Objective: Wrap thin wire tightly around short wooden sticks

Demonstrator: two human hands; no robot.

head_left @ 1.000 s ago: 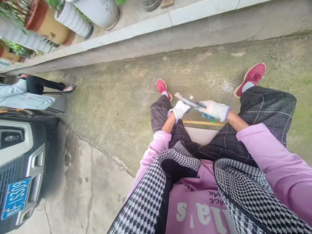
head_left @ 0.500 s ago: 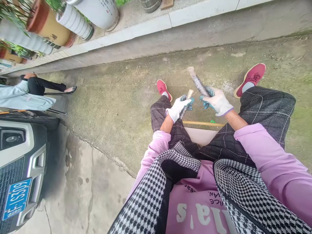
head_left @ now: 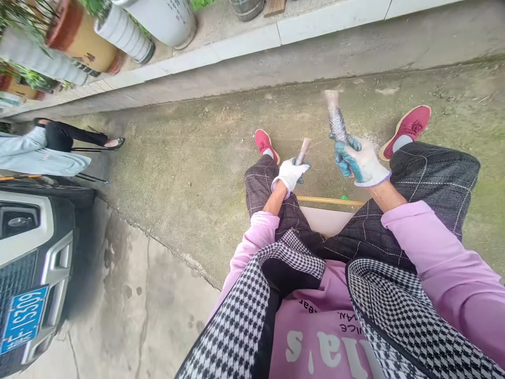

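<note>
In the head view my left hand [head_left: 291,173], in a white glove with blue-green coating, is closed round a short pale stick [head_left: 303,150] whose end points up and away from me. My right hand [head_left: 363,162], gloved the same way, grips a thicker spool of silvery wire [head_left: 337,123]. The spool's pale bare end sticks out at the top, and my fingers cover its lower part. A thin strand [head_left: 319,143] runs between the stick and the spool. Both hands are apart, above the ground between my knees.
A yellowish rod [head_left: 331,200] and a pale flat surface [head_left: 327,221] lie between my thighs. Potted plants [head_left: 84,37] line a tiled ledge [head_left: 244,45]. On the left are a parked car [head_left: 35,263] and a seated person [head_left: 43,152].
My right hand has moved a little right, turning the spool more upright. My left hand has shifted slightly, its stick now pointing up, and the strand between them shows.
</note>
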